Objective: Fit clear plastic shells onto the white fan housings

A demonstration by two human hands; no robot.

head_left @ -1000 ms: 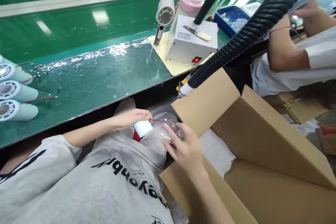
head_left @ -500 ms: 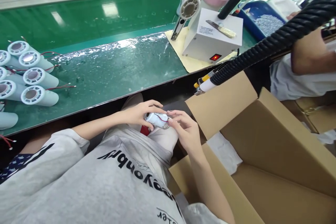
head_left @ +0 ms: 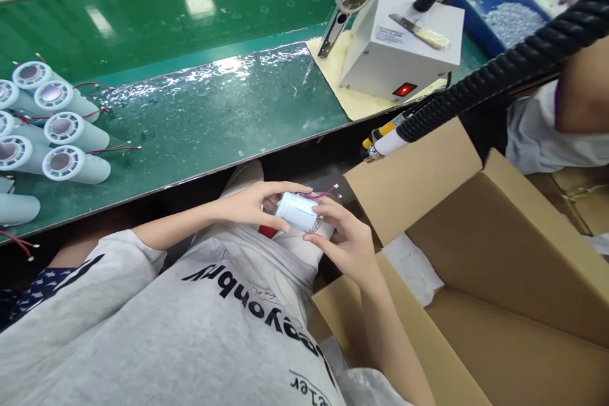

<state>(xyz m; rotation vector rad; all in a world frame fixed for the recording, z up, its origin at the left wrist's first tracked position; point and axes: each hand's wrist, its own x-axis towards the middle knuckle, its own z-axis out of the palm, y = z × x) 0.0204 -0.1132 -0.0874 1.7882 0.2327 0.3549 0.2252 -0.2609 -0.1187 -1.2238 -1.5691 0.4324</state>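
A white cylinder part [head_left: 299, 210] with thin red wires at its end lies across my lap, below the bench edge. My left hand [head_left: 254, 204] grips its left end and my right hand [head_left: 347, 242] holds its right end, fingers curled around it. Part of the cylinder is hidden by my fingers. Several more white cylinder parts [head_left: 57, 136] with red wires lie in a group on the green bench mat [head_left: 209, 120] at the far left.
An open cardboard box [head_left: 480, 279] with white packing inside stands at my right. A white control box [head_left: 402, 51] with a red switch, a black ribbed hose [head_left: 499, 70] and a blue tray [head_left: 499, 16] lie beyond. Another person's arm [head_left: 580, 95] is at far right.
The clear plastic wrap seen around the cylinder a second ago is gone from my hands. Both hands rose slightly with the cylinder, and my view shifted right and up.
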